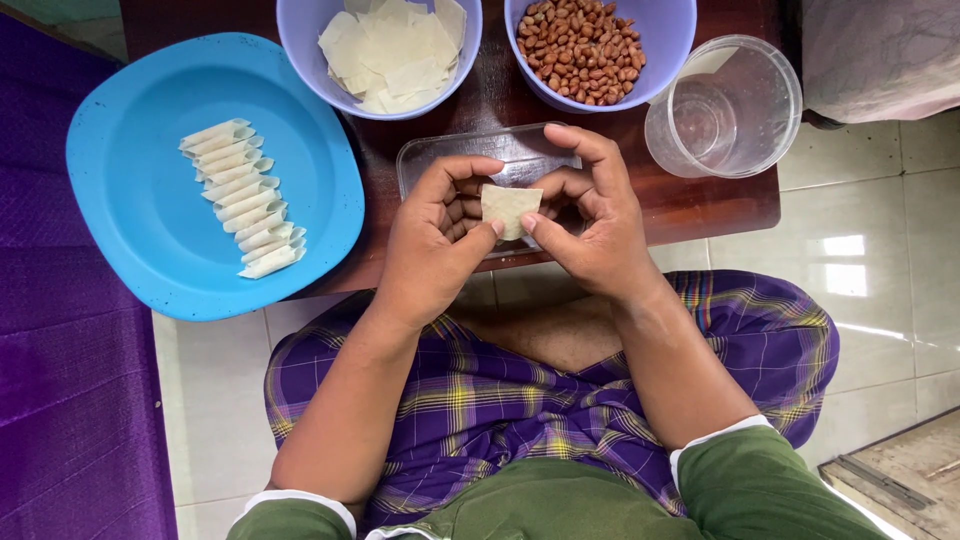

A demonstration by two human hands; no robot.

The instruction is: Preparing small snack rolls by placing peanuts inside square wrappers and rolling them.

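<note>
A small pale dough wrapper (pixel 509 207) is pinched between the thumbs and fingers of both hands. My left hand (pixel 437 237) grips its left edge, my right hand (pixel 590 220) its right edge. They hover over a shallow clear plastic tray (pixel 433 153) at the near edge of a low dark wooden table (pixel 700 205). Behind the hands stand a lilac bowl (pixel 309 38) of flat wrappers and a lilac bowl (pixel 668 30) of brown peanuts. On the left, a blue plate (pixel 130 215) carries a row of several rolled wrappers (pixel 240 195).
An empty clear plastic cup (pixel 724 105) stands at the table's right end. Purple cloth (pixel 70 400) covers the left side. Pale floor tiles (pixel 880 260) lie to the right. My crossed legs in a purple checked sarong (pixel 480 400) sit below the table.
</note>
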